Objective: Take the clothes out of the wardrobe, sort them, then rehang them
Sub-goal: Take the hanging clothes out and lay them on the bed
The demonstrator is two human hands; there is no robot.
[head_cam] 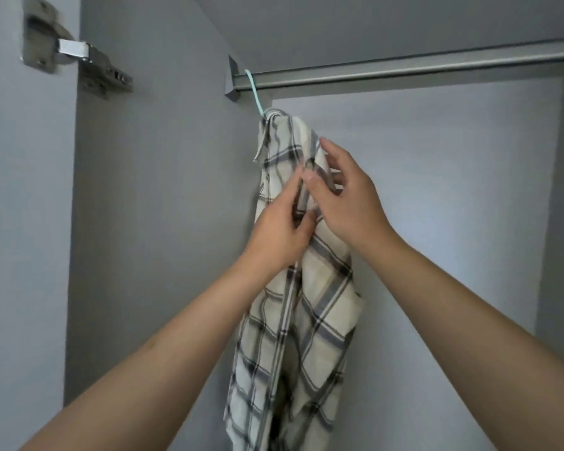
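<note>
A cream shirt with grey and black checks [310, 320] hangs inside the wardrobe from a light green hanger [254, 89], whose hook sits at the far left end of the metal rail [404, 68]. My left hand [279, 234] pinches the shirt's front edge at chest height. My right hand [345, 200] is right beside it, thumb and fingers closed on the same strip of fabric, with the index finger raised against the cloth. Most of the hanger is hidden under the shirt.
The wardrobe's grey left side wall [160, 190] stands close behind the shirt. A metal door hinge [79, 56] is fixed at the upper left. The rail runs bare to the right, with the pale back panel [437, 206] behind it.
</note>
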